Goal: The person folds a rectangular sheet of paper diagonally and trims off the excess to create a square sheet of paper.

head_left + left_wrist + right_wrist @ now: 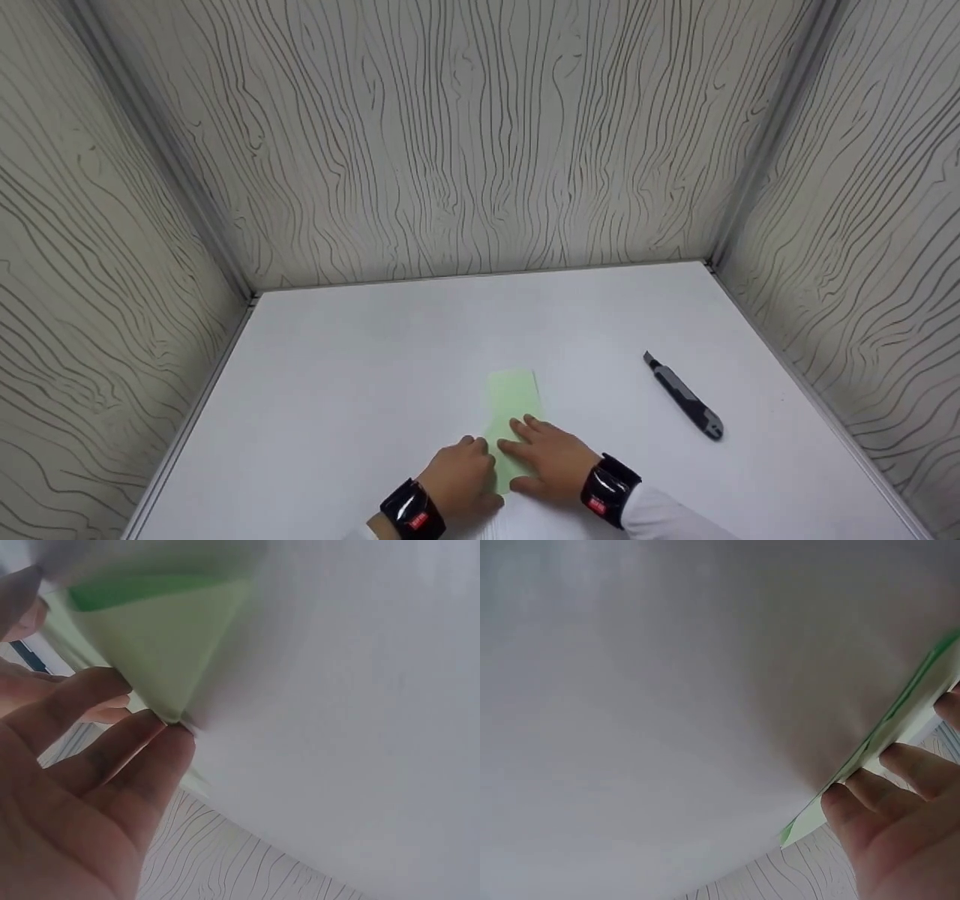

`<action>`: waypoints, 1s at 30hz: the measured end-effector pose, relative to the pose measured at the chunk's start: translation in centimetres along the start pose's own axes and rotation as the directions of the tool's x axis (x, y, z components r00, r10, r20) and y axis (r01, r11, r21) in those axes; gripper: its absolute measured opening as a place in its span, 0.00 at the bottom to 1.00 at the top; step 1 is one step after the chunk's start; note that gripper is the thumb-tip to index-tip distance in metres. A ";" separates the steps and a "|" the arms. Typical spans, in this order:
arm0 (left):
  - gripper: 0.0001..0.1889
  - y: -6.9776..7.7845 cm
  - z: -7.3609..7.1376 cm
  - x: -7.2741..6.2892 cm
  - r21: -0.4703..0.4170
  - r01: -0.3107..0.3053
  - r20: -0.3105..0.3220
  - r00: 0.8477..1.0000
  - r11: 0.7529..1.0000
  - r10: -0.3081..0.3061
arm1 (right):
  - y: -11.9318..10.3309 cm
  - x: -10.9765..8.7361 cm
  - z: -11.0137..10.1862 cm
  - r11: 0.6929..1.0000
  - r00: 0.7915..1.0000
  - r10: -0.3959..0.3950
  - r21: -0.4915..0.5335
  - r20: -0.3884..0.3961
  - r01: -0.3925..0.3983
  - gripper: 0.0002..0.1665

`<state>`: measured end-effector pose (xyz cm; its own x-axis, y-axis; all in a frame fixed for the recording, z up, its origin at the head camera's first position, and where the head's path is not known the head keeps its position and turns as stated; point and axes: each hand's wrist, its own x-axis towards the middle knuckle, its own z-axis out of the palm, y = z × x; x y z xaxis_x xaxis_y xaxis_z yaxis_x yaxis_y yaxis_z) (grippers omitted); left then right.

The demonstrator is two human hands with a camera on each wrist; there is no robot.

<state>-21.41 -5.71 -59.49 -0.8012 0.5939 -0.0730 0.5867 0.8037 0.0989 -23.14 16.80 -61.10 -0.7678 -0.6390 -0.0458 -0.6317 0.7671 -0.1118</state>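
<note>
A light green sheet of paper (514, 394), folded into a long strip, lies on the white table in the head view. My left hand (460, 477) is at its lower left edge, fingers curled and fingertips on the paper. In the left wrist view a flap of the paper (161, 645) bulges up beside these fingers, with darker green showing inside. My right hand (553, 459) rests on the strip from the right, fingers spread and pressing it down. The right wrist view shows those fingertips along the folded paper's edge (810, 817).
A black and grey utility knife (686, 397) lies to the right on the white table (360, 360), its blade end pointing away from me. Wood-patterned panels (465, 135) stand at the back and on both sides.
</note>
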 end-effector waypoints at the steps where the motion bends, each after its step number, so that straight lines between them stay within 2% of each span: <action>1: 0.21 0.0 0.0 0.0 -0.009 0.003 0.001 1.000 1.000 -0.003 | 0.0 0.1 0.0 1.000 1.000 0.002 -0.002 0.000 -0.002 0.39; 8: 0.20 0.2 -0.1 -0.1 -0.056 0.027 0.022 0.999 0.998 -0.026 | 0.2 0.8 0.4 1.000 1.000 0.002 -0.002 -0.018 -0.002 0.41; 16: 0.20 0.0 -0.1 0.1 -0.021 0.007 0.010 1.000 1.000 -0.007 | 0.4 1.3 0.3 1.000 1.000 -0.024 0.002 -0.006 0.024 0.43; 23: 0.19 -0.3 -0.2 0.0 -0.018 -0.009 0.010 1.000 1.000 0.009 | 0.2 2.1 -0.2 0.999 0.999 0.052 0.013 0.009 -0.052 0.43; 30: 0.20 0.1 -0.4 -0.1 -0.025 0.004 0.007 1.000 1.000 -0.004 | 0.5 2.7 0.4 0.991 0.991 0.130 0.003 -0.040 -0.130 0.44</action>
<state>-21.32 -5.77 -59.06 -0.8026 0.5911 -0.0808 0.5804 0.8049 0.1235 -25.49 15.44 -61.65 -0.8473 -0.5308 -0.0200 -0.5260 0.8436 -0.1078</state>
